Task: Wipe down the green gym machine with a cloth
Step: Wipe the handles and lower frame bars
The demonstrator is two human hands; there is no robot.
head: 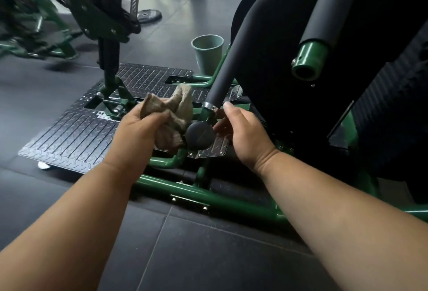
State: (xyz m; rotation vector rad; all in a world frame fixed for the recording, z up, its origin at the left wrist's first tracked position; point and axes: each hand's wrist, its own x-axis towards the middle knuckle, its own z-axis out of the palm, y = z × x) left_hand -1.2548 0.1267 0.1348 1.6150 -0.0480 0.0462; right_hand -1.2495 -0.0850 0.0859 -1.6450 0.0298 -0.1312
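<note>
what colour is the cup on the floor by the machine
The cup is a pale grey-green, seen clearly in the head view.

The round knob sits at the middle, on the lower end of the padded handle that slopes up toward one o'clock. The left hand grips the cloth at nine o'clock of the knob, touching it, while the right hand lies just beside it at three o'clock. The tread plate spreads out behind the hands toward ten o'clock, the cup stands on the floor at twelve o'clock beyond the plate, and the frame tube runs along the floor at six o'clock.
</note>
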